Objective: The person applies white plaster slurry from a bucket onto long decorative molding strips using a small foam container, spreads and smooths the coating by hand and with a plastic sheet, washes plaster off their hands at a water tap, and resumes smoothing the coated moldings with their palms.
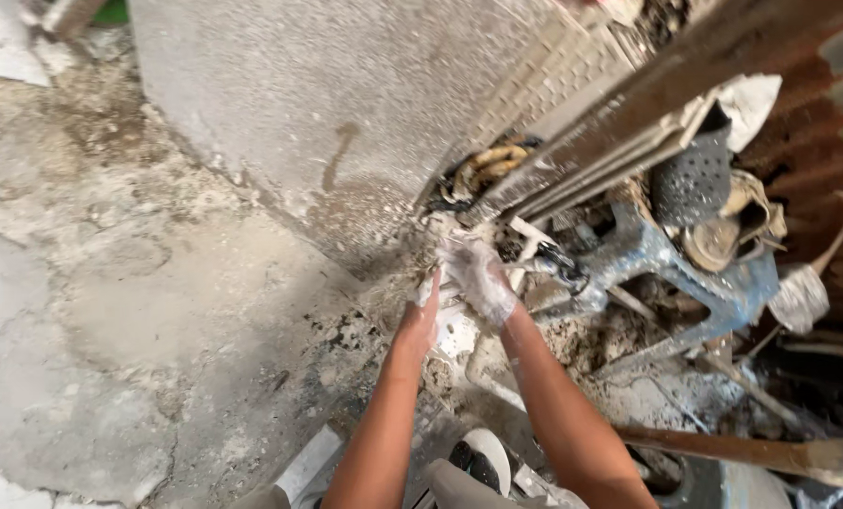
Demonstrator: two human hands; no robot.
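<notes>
Rough, cracked grey concrete floor (pixel 139 311) left; grey plastered wall (pixel 299 104) far. Right hand (pixel 482 273), white-coated, grip loosely curled by the paint-spattered blue metal frame (pixel 713 283). Left hand (pixel 421 316) just beside it, fingers straight together. Debris right.

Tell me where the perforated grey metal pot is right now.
In the head view the perforated grey metal pot sits upper right, in the junk pile under the slanting rusty beam, above the blue metal frame and right of both hands.

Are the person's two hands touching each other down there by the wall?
Cannot tell. In the head view the left hand and the plaster-whitened right hand sit close together, but white material blurs whether they meet.
</notes>
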